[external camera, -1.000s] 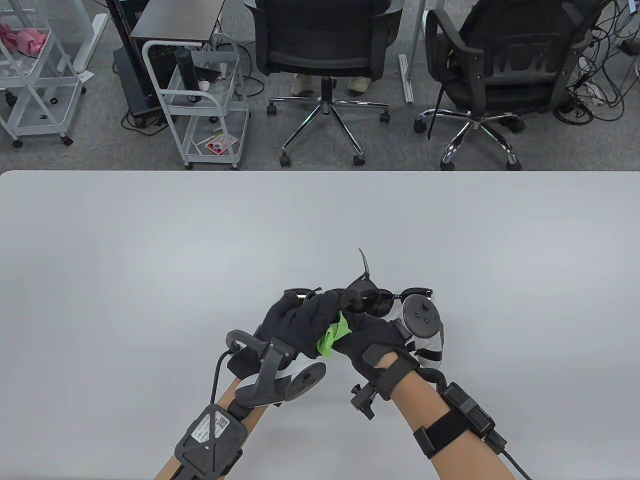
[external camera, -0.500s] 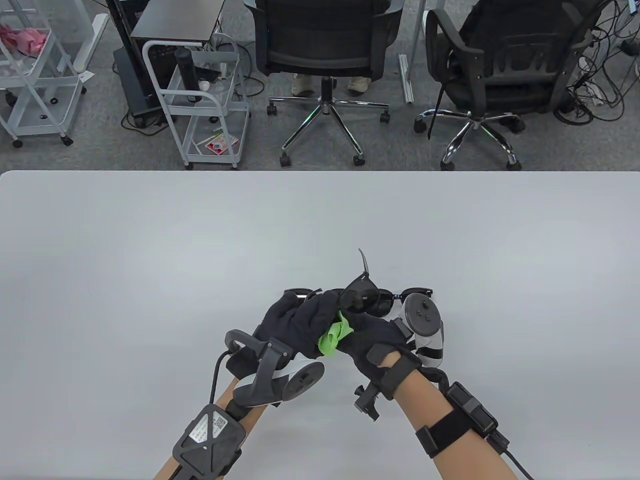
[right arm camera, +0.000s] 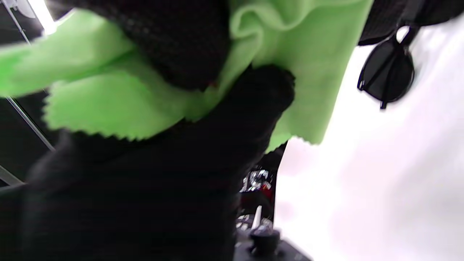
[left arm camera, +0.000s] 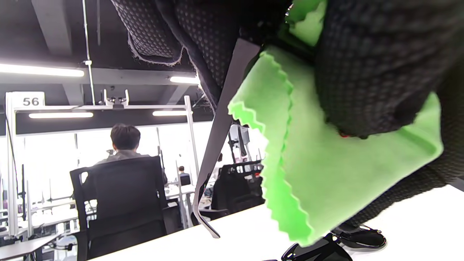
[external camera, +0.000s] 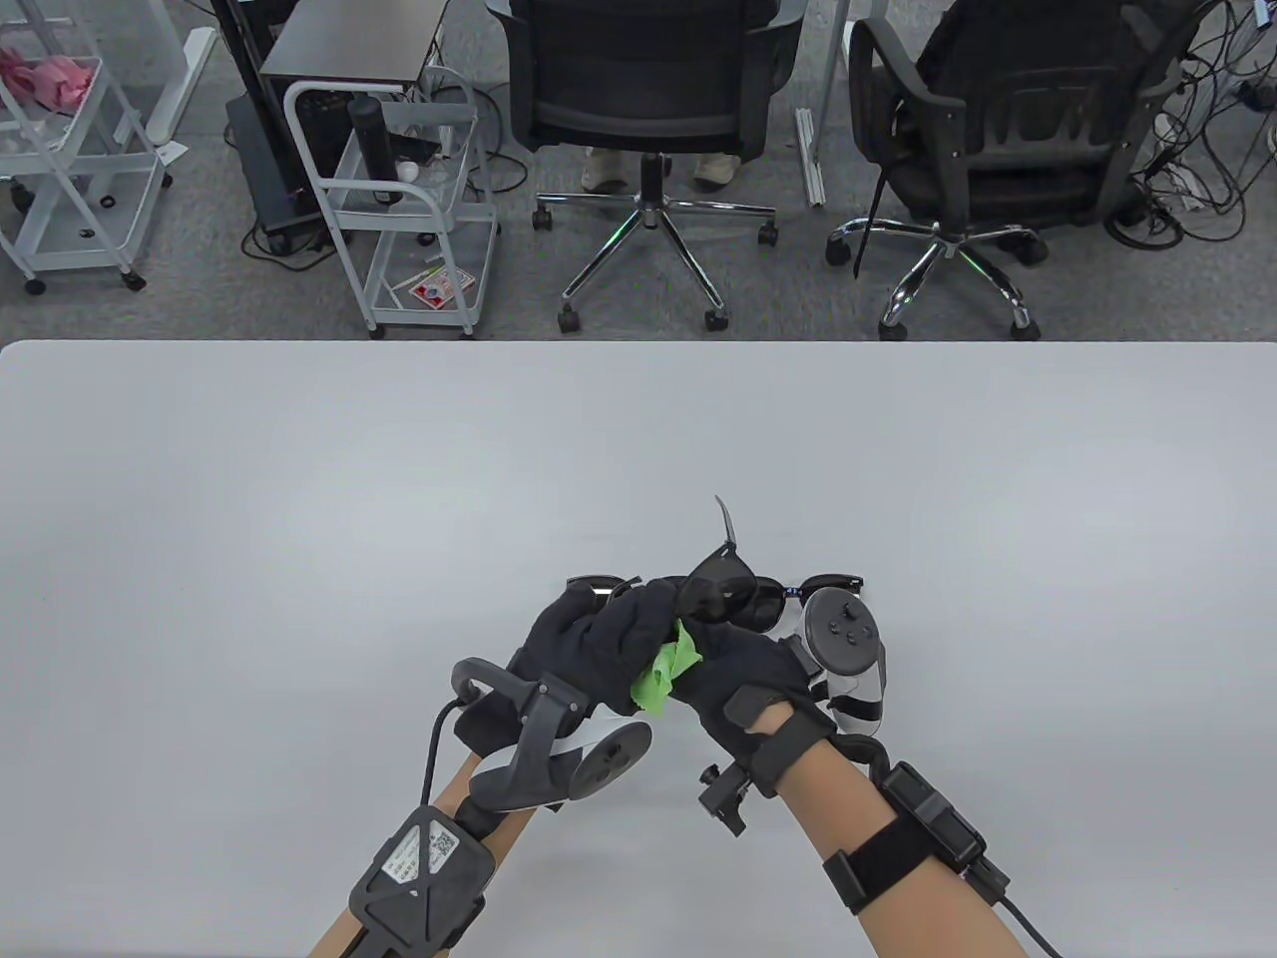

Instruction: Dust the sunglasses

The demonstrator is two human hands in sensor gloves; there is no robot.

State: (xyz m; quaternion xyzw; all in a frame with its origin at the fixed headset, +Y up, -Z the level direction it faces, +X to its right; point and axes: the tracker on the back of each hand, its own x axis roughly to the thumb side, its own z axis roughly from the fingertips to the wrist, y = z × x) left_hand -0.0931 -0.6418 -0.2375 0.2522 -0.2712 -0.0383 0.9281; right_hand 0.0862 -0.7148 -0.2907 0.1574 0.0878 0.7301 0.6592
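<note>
Your table view sits up high, looking down and forward across the white table (external camera: 299, 479), with office chairs (external camera: 648, 90) along the top of the frame. Your left wrist cam is super close and aimed low across the tabletop, the green cloth (left arm camera: 326, 163) filling its right side. Your right wrist cam is just as tight, tilted and blurry. All three share that cloth (external camera: 663, 671) (right arm camera: 108, 94) and the sunglasses (external camera: 723, 589) (right arm camera: 388, 70).

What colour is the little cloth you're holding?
Bright green, with a zigzag edge. The cloth shows best in the left wrist view.
</note>
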